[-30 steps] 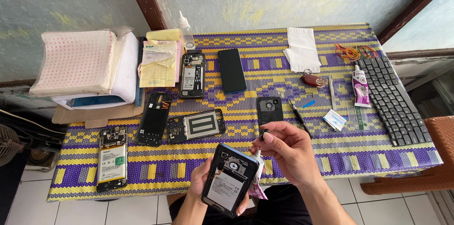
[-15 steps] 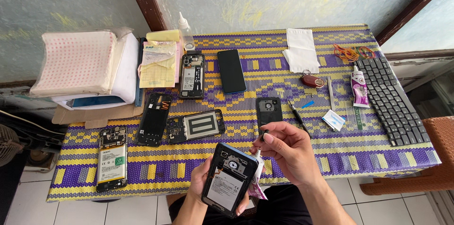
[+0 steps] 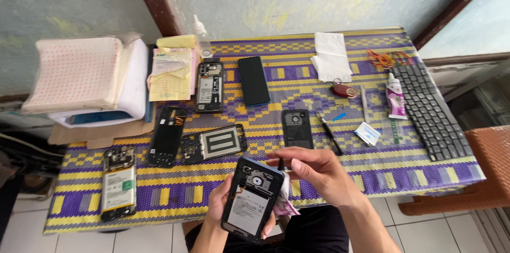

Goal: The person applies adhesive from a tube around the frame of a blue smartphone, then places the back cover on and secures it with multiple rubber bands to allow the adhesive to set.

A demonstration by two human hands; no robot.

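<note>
Left hand (image 3: 220, 208) clamped on opened black phone with white-labelled battery (image 3: 251, 200); right hand (image 3: 313, 170) pinching thin dark tool (image 3: 281, 164) above it. Beyond, on purple-yellow woven bench (image 3: 340, 149): white-pink glue tube (image 3: 394, 99), black keyboard (image 3: 431, 109).

The opened phone (image 3: 251, 202) hides the left hand's (image 3: 223, 205) fingers behind it.

Table (image 3: 425, 176) against the wall. Far left: pad stack (image 3: 79, 80), papers (image 3: 171, 72) just right of it, bottle (image 3: 201, 32) behind. Centre row: open phone (image 3: 210, 87), then dark phone (image 3: 253, 80). Nearer row, left to right: battery phone (image 3: 118, 184), frame (image 3: 167, 136), midframe (image 3: 213, 143), back cover (image 3: 296, 129). Right: tissue (image 3: 330, 56), glue tube (image 3: 395, 98), keyboard (image 3: 433, 109) at the edge. Held phone (image 3: 251, 206) at the near edge, between left hand (image 3: 223, 205) and right hand (image 3: 313, 170).
</note>
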